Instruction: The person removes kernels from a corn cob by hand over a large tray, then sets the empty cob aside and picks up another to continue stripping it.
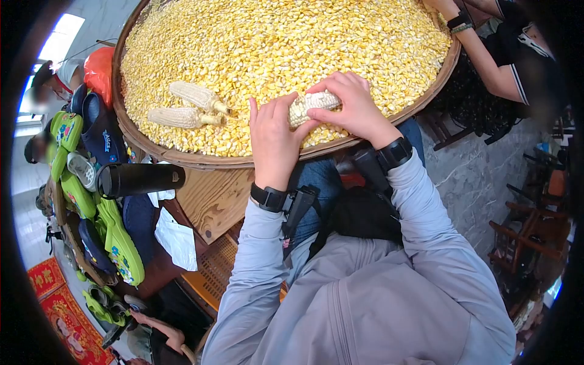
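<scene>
Both hands meet over a wide round basket (194, 162) filled with loose yellow corn kernels (292, 42). Between them is a pale corn cob (323, 100), mostly stripped, with some whitish kernels on its left part. My left hand (274, 131) closes thumb and fingers around the left end. The right part is gripped by my right hand (358, 108), its thumb along the near side and fingers over the top. To the left, two bare cobs lie on the kernels: an upper cob (193, 95) and a lower cob (176, 117).
Left of the basket are a black bottle (143, 180), green clogs (121, 243), a red bag (98, 74) and white paper (175, 239). At the upper right, another person's arm (486, 64) reaches to the basket rim. Wooden chairs (529, 234) stand at right.
</scene>
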The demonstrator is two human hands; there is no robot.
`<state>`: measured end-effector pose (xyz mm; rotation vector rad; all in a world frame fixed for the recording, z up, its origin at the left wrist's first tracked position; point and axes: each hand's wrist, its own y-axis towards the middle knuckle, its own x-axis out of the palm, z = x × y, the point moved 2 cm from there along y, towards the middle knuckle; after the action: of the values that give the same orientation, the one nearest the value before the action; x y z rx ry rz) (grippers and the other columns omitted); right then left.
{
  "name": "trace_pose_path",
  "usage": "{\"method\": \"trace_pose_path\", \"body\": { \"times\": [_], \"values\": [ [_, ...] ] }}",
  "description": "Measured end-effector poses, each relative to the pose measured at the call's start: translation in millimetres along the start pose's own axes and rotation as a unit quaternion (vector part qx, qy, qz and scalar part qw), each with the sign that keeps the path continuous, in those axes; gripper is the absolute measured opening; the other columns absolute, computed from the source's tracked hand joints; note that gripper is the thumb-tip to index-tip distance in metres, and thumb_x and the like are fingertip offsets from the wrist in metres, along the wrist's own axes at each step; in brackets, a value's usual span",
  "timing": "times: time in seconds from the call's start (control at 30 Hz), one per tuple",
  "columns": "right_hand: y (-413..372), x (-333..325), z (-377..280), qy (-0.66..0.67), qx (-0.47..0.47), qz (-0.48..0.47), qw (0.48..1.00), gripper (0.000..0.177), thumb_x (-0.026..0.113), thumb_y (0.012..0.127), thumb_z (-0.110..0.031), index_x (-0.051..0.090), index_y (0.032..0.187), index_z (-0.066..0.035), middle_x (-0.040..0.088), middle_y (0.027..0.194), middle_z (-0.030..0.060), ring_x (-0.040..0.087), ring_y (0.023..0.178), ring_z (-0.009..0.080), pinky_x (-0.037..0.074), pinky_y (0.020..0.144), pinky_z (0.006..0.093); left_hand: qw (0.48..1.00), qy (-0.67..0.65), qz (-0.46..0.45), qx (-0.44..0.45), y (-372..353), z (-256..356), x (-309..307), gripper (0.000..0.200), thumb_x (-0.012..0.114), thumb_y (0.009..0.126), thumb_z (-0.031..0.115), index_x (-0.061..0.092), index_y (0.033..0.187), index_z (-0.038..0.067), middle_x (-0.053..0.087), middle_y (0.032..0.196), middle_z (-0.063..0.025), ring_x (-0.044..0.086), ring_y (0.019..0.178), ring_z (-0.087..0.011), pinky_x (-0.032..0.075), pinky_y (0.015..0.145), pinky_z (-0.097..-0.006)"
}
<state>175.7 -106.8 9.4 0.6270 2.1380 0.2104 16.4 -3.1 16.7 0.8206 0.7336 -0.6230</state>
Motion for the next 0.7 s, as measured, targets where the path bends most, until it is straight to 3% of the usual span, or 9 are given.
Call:
{"method": "trace_pose_path", "body": {
  "times": [0.13, 0.2, 0.33, 0.4, 0.53, 0.63, 0.7],
  "values": [
    [1.9, 4.1, 7.6, 0.024, 0.048, -0.026, 0.998, 0.032, 0.07, 0.095, -0.043, 0.075, 0.115, -0.019, 0.063, 0.107, 0.0043, 0.057, 0.114, 0.0259, 0.03, 0.108, 0.0417, 1.0, -0.006, -0.002, 0.0, 0.5, 2.3, -2.3, 0.058, 0.09, 0.076, 0.033, 0.067, 0.123, 0.006, 0.072, 0.109, -0.0146, 0.067, 0.108, -0.0323, 0.033, 0.12, -0.0584],
    [2.5, 4.9, 8.3, 0.037, 0.071, -0.029, 0.996, 0.036, 0.075, 0.088, -0.05, 0.076, 0.11, -0.022, 0.065, 0.107, 0.0055, 0.057, 0.116, 0.029, 0.03, 0.11, 0.0441, 1.0, -0.003, -0.007, -0.002, 1.1, 1.9, -1.8, 0.058, 0.089, 0.076, 0.032, 0.067, 0.123, 0.006, 0.071, 0.11, -0.0148, 0.066, 0.108, -0.0325, 0.033, 0.12, -0.0584],
    [1.2, 3.2, 3.2, 0.035, 0.042, -0.011, 0.998, 0.035, 0.074, 0.089, -0.05, 0.076, 0.109, -0.021, 0.065, 0.107, 0.0054, 0.057, 0.115, 0.029, 0.03, 0.11, 0.0444, 1.0, -0.001, -0.009, -0.003, 0.7, 1.6, -2.0, 0.059, 0.089, 0.076, 0.033, 0.067, 0.124, 0.006, 0.071, 0.11, -0.0151, 0.066, 0.108, -0.0325, 0.033, 0.12, -0.0584],
    [1.0, 2.5, -0.8, 0.0, 0.02, -0.002, 1.0, 0.036, 0.073, 0.09, -0.05, 0.075, 0.109, -0.02, 0.065, 0.108, 0.0053, 0.056, 0.117, 0.0291, 0.03, 0.111, 0.0452, 1.0, -0.003, 0.021, 0.006, 0.3, -0.8, 1.0, 0.055, 0.089, 0.078, 0.036, 0.069, 0.122, 0.009, 0.073, 0.103, -0.012, 0.068, 0.099, -0.031, 0.031, 0.122, -0.0583],
    [1.2, 5.2, 3.1, 0.0, 0.039, -0.017, 0.999, 0.038, 0.073, 0.089, -0.052, 0.074, 0.109, -0.019, 0.064, 0.109, 0.0052, 0.055, 0.119, 0.0293, 0.029, 0.112, 0.0458, 1.0, -0.006, 0.016, -0.001, 0.0, -1.6, 1.8, 0.055, 0.089, 0.078, 0.035, 0.069, 0.122, 0.009, 0.073, 0.104, -0.012, 0.068, 0.099, -0.0311, 0.031, 0.122, -0.0584],
    [1.8, 7.8, 7.0, 0.028, 0.071, -0.026, 0.997, 0.041, 0.075, 0.087, -0.054, 0.073, 0.109, -0.019, 0.064, 0.109, 0.0053, 0.055, 0.12, 0.0297, 0.028, 0.113, 0.0463, 1.0, -0.007, 0.017, 0.008, 0.1, 0.6, -0.5, 0.053, 0.088, 0.079, 0.033, 0.069, 0.122, 0.009, 0.073, 0.105, -0.0119, 0.068, 0.1, -0.0311, 0.031, 0.122, -0.0582],
    [1.7, 6.9, 5.0, 0.03, 0.076, -0.026, 0.996, 0.046, 0.076, 0.084, -0.057, 0.073, 0.109, -0.018, 0.064, 0.109, 0.0055, 0.055, 0.119, 0.0298, 0.027, 0.114, 0.0472, 1.0, 0.003, -0.008, -0.005, -0.1, 1.9, -1.2, 0.059, 0.089, 0.077, 0.031, 0.066, 0.125, 0.006, 0.072, 0.112, -0.0145, 0.066, 0.111, -0.0315, 0.032, 0.121, -0.058]
  ]
}}
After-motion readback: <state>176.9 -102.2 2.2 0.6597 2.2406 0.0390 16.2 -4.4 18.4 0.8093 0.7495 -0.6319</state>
